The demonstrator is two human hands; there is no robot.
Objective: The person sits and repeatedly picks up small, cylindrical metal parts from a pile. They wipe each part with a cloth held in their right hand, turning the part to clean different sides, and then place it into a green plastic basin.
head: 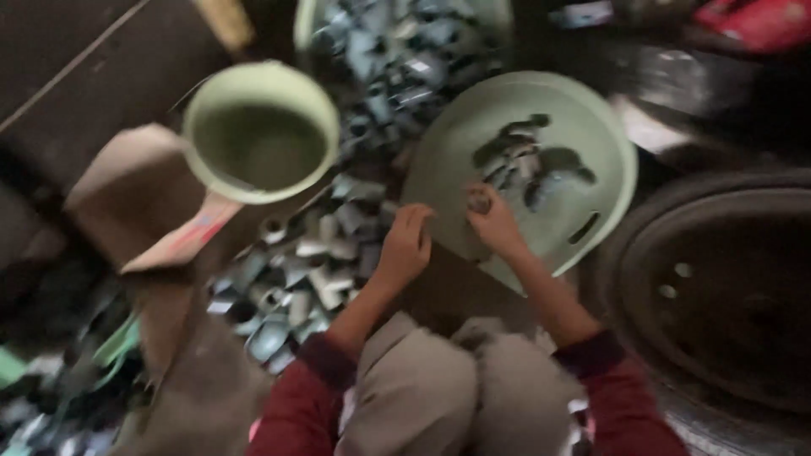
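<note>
Head view, blurred: the right hand [494,224] pinches a small grey pipe fitting [480,203] between its fingertips at the near rim of the pale green basin [604,143], where more grey pieces [528,160] lie. The left hand [405,245] hovers just beside it, fingers curled over the heap of grey fittings [312,283]; whether it grips anything I cannot tell. A green bucket [260,131] stands behind the heap

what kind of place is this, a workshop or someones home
Probably an informal sorting workshop, worked from the floor. A heap of small grey pipe fittings covers the ground, more lie in a pale green basin, and a green bucket stands nearby. The right hand holds one piece at the basin's rim.
</note>
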